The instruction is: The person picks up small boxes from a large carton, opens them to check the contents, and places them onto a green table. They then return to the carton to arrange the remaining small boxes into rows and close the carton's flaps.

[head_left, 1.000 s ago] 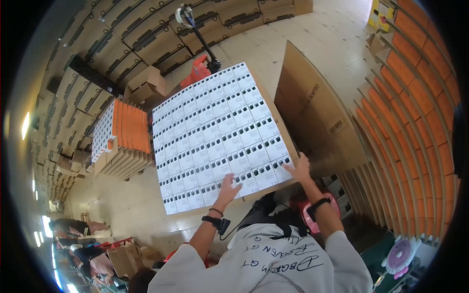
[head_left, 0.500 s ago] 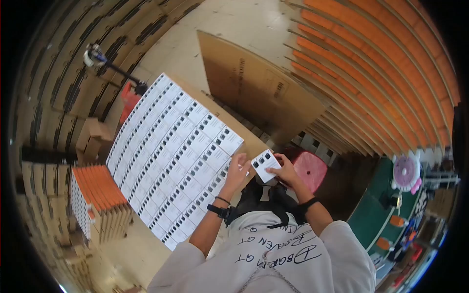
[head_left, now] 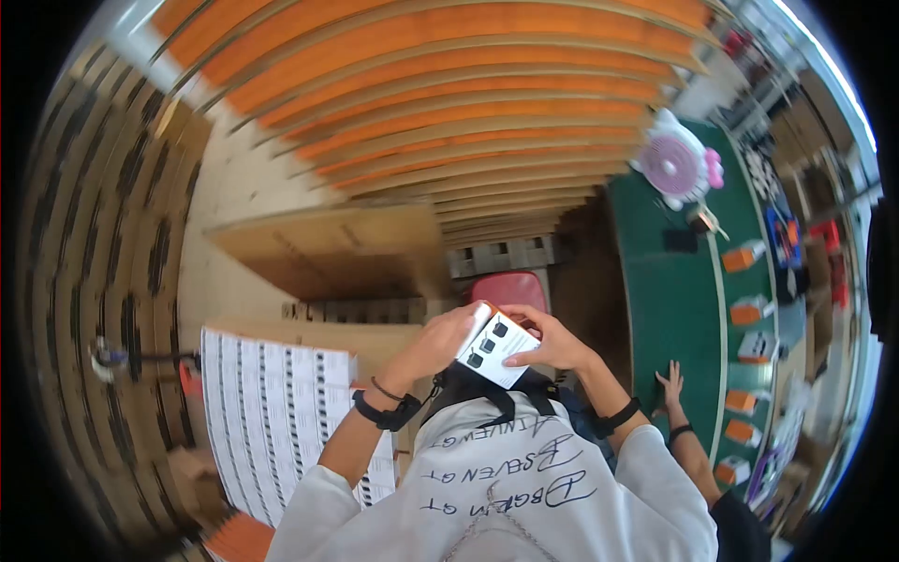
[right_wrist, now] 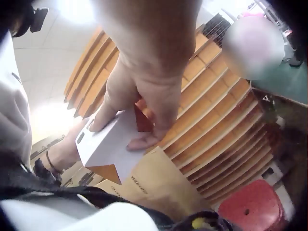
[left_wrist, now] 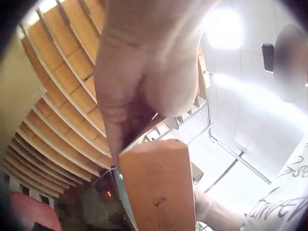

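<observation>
In front of the shirt, both hands hold one small white box with orange sides (head_left: 498, 352); its white face carries several pictures of a black device. My right hand (head_left: 554, 341) grips the right side, thumb across the white face and other fingers behind. At the left edge is my left hand (head_left: 435, 345), fingers curled against the box and partly hidden. An orange side of the box (left_wrist: 156, 187) fills the lower middle of the left wrist view, close below my left hand (left_wrist: 144, 72). In the right wrist view, my right hand (right_wrist: 149, 91) pinches the white box (right_wrist: 108, 147).
Rows of similar white boxes (head_left: 281, 421) lie at left. A brown cardboard sheet (head_left: 346, 253) leans ahead, near a red stool (head_left: 513, 290). Tall orange stacks (head_left: 449, 122) stand beyond. At right, a green table (head_left: 670, 300) bears several boxes, a fan (head_left: 674, 167) and another person's hand (head_left: 670, 384).
The view has turned right, from the layered boxes toward the green table. My right hand has brought one box from the stack to my body, and the left hand has come onto it.
</observation>
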Tool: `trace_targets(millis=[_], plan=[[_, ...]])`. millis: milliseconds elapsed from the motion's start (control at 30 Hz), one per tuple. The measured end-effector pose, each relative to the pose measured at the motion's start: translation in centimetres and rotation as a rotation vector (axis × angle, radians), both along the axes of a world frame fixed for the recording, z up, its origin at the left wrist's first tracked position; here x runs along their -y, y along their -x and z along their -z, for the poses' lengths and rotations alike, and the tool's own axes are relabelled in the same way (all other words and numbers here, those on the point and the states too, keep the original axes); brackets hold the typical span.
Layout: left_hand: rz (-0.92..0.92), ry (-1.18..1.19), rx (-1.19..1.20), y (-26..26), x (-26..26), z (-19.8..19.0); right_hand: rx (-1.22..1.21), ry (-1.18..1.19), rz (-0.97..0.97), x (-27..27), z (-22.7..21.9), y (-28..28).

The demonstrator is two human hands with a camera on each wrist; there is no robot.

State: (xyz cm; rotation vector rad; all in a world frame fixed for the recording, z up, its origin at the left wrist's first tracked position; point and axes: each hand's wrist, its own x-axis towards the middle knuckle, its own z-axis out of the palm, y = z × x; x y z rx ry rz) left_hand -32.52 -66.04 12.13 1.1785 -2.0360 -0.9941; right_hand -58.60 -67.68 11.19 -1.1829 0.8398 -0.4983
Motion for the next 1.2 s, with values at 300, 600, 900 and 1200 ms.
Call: trace_targets(millis=[300, 600, 900, 1200], plan=[[0.231, -0.693, -0.026, 12.3, 14.5, 6.4, 0.064, 0.202, 0.426, -4.7, 3.6, 10.2], [0.437, -0.787, -0.429, 31.8, 12.2, 9.6, -0.047, 0.272, 1.373, -5.2, 9.9, 18.6], [0.484, -0.254, -0.175, 48.9, 10.8, 19.2, -0.575, 0.156, 1.724, -3.9, 18.8, 27.9], [0.354, -0.393, 0.041, 43.9, 9.0, 17.4, -1.396, 0.066, 1.394, -10.3, 26.7, 38.7]])
